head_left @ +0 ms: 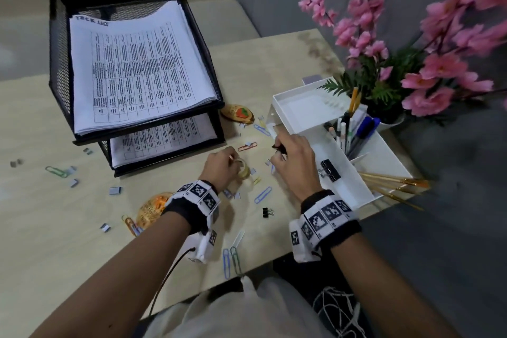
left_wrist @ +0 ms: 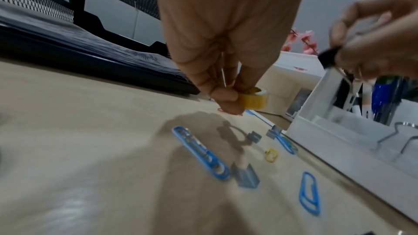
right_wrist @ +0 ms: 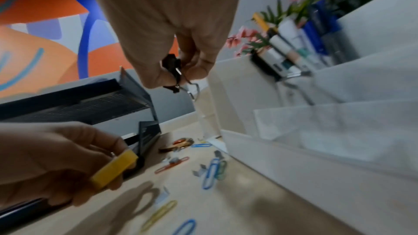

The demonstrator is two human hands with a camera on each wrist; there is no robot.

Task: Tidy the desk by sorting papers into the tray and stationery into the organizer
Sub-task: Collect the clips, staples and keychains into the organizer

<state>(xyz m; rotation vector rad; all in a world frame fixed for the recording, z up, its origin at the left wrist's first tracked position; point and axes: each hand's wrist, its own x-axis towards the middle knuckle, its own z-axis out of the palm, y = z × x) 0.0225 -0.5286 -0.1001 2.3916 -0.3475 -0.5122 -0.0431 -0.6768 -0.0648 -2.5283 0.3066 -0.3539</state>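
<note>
My left hand (head_left: 223, 166) pinches a small roll of yellowish tape (head_left: 242, 169) just above the desk; the same tape roll (left_wrist: 253, 99) shows beyond its fingertips (left_wrist: 228, 98), and in the right wrist view the roll (right_wrist: 114, 169) sits at lower left. My right hand (head_left: 285, 153) pinches a black binder clip (right_wrist: 172, 71) beside the white organizer (head_left: 345, 173), its wire handles hanging down. Another binder clip (head_left: 330, 169) lies in the organizer's front compartment. Pens and markers (head_left: 354, 129) stand in it. The black mesh paper tray (head_left: 63, 77) holds printed sheets (head_left: 137, 63) on two levels.
Coloured paper clips (head_left: 262, 195), staple strips (head_left: 114, 191) and a small black binder clip (head_left: 266, 212) lie scattered over the desk. Paintbrushes (head_left: 392, 184) rest across the organizer's right end. A pot of pink flowers (head_left: 397, 63) stands behind it. Two orange-patterned objects (head_left: 237, 114) lie near the tray.
</note>
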